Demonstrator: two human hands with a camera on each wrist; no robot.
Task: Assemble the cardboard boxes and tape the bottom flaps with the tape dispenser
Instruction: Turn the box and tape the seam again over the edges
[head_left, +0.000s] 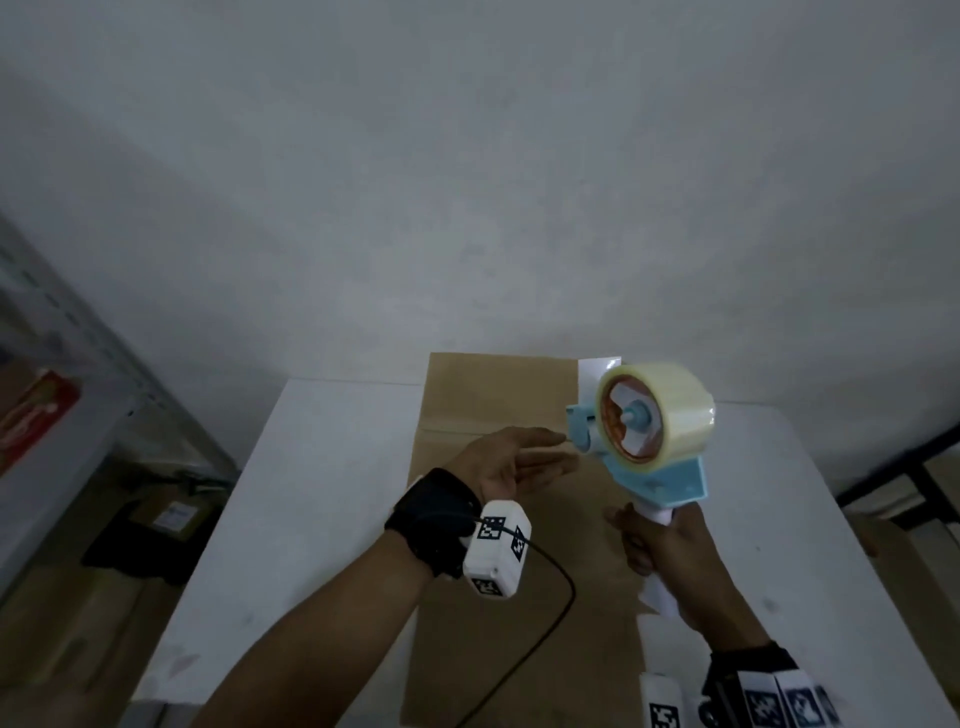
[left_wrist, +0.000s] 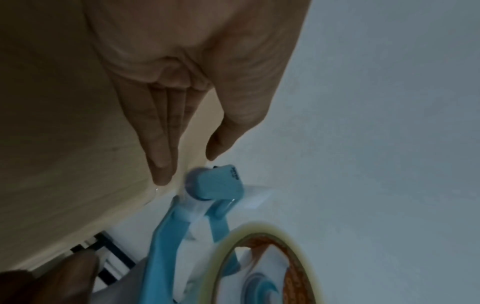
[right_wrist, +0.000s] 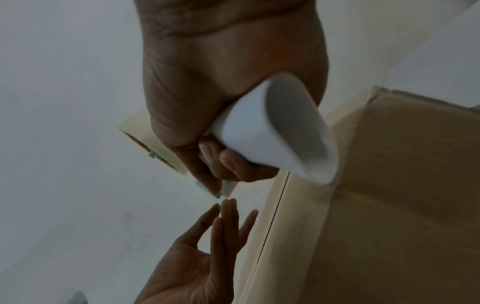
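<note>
The right hand is wrapped around the smooth white handle of the tape dispenser, fingers curled tight on it, and holds the tool raised above the table with its head tipped toward the left. The dispenser has a pale blue plastic frame, a small blue roller housing at the front, and a fat roll of clear, yellowish tape on an orange-brown core; in the right wrist view the handle's end reads as a hollow, flattened white tube. The left hand is spread flat, palm turned inward, fingers straight and close together, gripping nothing; its fingertips sit just beside the blue roller housing, and whether they touch it or a loose end of tape cannot be told. A short, glossy strip of clear tape shows just behind the housing in the left wrist view. Beneath both hands lies a cardboard box, brown, matte and flattened, lengthwise along the middle of the smooth white table, with a crease running across it. A black strap circles each wrist, carrying white blocks printed with black square markers, and a thin black cable loops from the left one across the cardboard.
</note>
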